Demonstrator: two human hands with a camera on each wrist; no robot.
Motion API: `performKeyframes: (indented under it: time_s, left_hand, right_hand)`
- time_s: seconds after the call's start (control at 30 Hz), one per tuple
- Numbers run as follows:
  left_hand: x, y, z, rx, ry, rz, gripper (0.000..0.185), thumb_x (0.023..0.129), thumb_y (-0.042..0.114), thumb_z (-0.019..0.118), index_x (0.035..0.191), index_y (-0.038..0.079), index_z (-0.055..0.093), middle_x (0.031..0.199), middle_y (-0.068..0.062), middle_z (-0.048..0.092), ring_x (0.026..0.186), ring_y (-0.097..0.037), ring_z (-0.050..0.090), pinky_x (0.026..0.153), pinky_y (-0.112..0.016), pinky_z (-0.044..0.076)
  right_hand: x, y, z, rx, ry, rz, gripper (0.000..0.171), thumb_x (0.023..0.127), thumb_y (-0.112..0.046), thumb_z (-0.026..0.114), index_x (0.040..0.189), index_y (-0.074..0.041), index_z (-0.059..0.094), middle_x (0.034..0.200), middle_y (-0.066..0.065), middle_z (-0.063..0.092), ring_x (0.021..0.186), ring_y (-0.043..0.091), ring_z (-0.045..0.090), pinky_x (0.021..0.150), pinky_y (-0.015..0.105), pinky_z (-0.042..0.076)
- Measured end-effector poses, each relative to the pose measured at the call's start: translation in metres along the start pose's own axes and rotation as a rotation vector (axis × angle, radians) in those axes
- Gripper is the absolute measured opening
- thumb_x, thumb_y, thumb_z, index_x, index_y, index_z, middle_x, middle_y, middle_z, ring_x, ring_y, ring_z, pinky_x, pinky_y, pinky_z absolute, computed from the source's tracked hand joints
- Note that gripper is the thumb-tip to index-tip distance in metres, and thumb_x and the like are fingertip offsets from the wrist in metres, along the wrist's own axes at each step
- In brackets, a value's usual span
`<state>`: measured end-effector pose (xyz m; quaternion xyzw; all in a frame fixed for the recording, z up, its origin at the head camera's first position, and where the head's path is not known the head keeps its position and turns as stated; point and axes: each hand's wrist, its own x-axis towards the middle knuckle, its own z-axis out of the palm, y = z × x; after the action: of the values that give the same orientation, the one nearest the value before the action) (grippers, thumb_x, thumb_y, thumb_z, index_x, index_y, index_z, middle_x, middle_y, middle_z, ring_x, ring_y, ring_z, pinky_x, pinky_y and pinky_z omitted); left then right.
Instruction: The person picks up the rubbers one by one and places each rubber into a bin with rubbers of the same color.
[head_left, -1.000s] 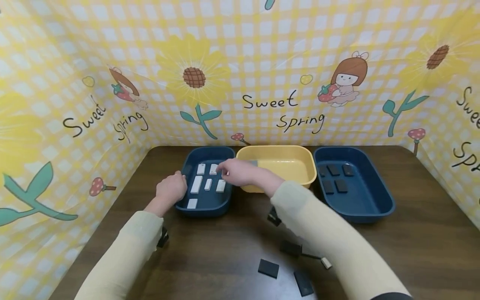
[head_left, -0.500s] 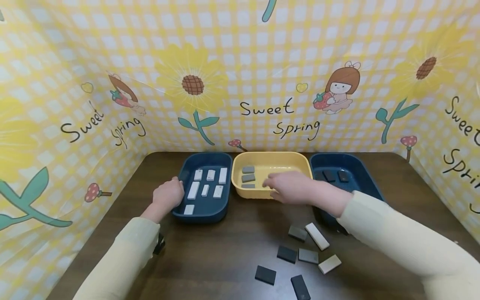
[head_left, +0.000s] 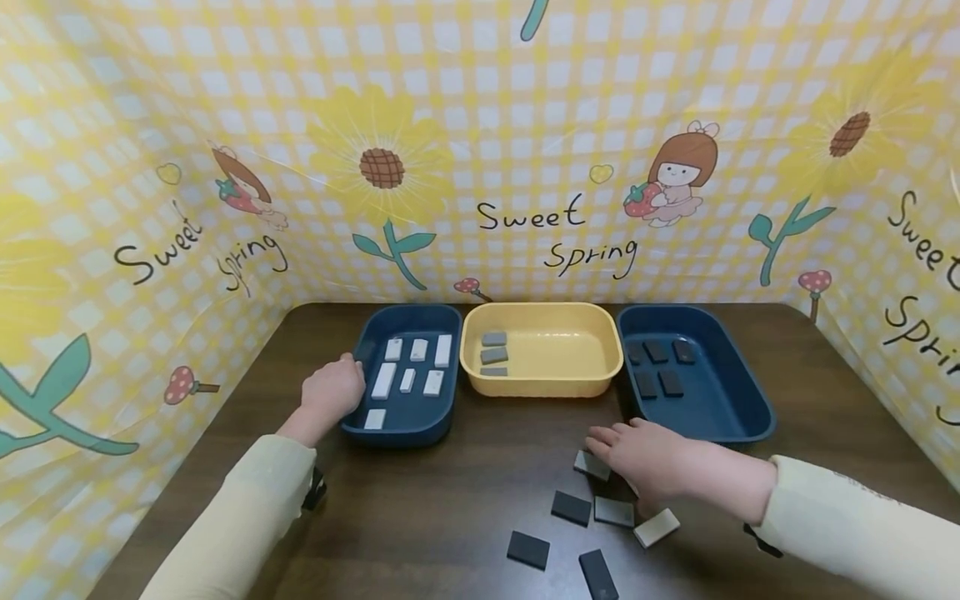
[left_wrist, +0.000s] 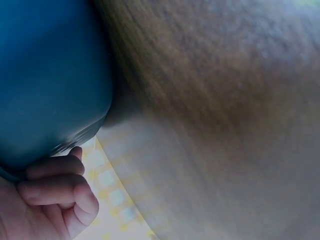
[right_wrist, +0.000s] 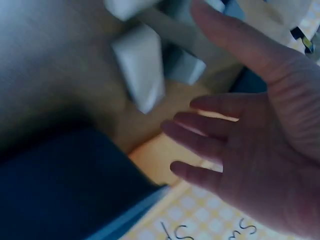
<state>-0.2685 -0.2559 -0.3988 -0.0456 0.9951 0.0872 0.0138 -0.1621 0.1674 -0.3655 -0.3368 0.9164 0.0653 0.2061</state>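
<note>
My left hand (head_left: 335,390) grips the left rim of the left blue tray (head_left: 405,427), which holds several white tiles (head_left: 384,380). In the left wrist view its curled fingers (left_wrist: 55,192) lie against the tray's wall (left_wrist: 45,85). My right hand (head_left: 641,460) is low over the loose tiles on the table with its fingers spread and holds nothing. Its fingertips are at a grey tile (head_left: 591,465). In the right wrist view the open palm (right_wrist: 260,145) hovers over a white tile (right_wrist: 139,67) and a grey tile (right_wrist: 184,66).
A yellow tray (head_left: 542,385) in the middle holds three grey tiles (head_left: 493,355). The right blue tray (head_left: 731,417) holds several dark tiles (head_left: 660,367). Loose tiles lie at the front: dark (head_left: 572,507), grey (head_left: 615,511), beige (head_left: 657,527), dark (head_left: 528,549). Patterned walls enclose the table.
My right hand left the left blue tray, passed over the yellow tray and came down to the loose tiles at the front. The left hand stayed on the tray's rim.
</note>
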Motion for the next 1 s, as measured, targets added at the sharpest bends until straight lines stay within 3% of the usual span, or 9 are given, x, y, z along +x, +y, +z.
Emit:
performKeyframes:
  time_s: [0.17, 0.5, 0.8, 1.0]
  left_hand:
    - [0.0, -0.001, -0.002, -0.004, -0.007, -0.008, 0.043, 0.105, 0.024, 0.032, 0.116, -0.014, 0.049, 0.093, -0.029, 0.06, 0.08, -0.039, 0.06, 0.072, -0.054, 0.05]
    - [0.0, 0.001, -0.003, 0.006, -0.035, -0.011, 0.042, 0.105, 0.024, 0.032, 0.115, -0.014, 0.048, 0.091, -0.027, 0.059, 0.078, -0.036, 0.059, 0.071, -0.052, 0.051]
    - [0.001, 0.0, -0.001, 0.022, 0.006, 0.007, 0.043, 0.104, 0.022, 0.031, 0.115, -0.015, 0.05, 0.092, -0.031, 0.06, 0.08, -0.042, 0.061, 0.068, -0.055, 0.05]
    - [0.001, 0.0, -0.001, 0.011, -0.004, 0.002, 0.043, 0.104, 0.022, 0.031, 0.116, -0.015, 0.049, 0.094, -0.03, 0.06, 0.079, -0.04, 0.06, 0.07, -0.054, 0.05]
  right_hand:
    - [-0.005, 0.005, 0.016, -0.008, -0.011, 0.036, 0.094, 0.06, -0.019, 0.094, 0.14, -0.001, 0.048, 0.143, 0.014, 0.048, 0.129, 0.031, 0.046, 0.105, 0.049, 0.035]
    - [-0.016, 0.013, 0.025, 0.092, 0.035, 0.035, 0.074, 0.067, -0.009, 0.088, 0.133, 0.0, 0.056, 0.133, 0.014, 0.055, 0.116, 0.03, 0.056, 0.093, 0.044, 0.047]
    - [-0.017, 0.018, 0.026, 0.084, 0.098, 0.019, 0.048, 0.08, 0.002, 0.073, 0.126, 0.001, 0.061, 0.129, 0.015, 0.057, 0.113, 0.031, 0.058, 0.089, 0.044, 0.049]
    - [-0.014, 0.019, 0.029, 0.104, 0.11, 0.017, 0.049, 0.077, -0.002, 0.078, 0.124, 0.001, 0.062, 0.127, 0.015, 0.058, 0.108, 0.03, 0.061, 0.086, 0.043, 0.051]
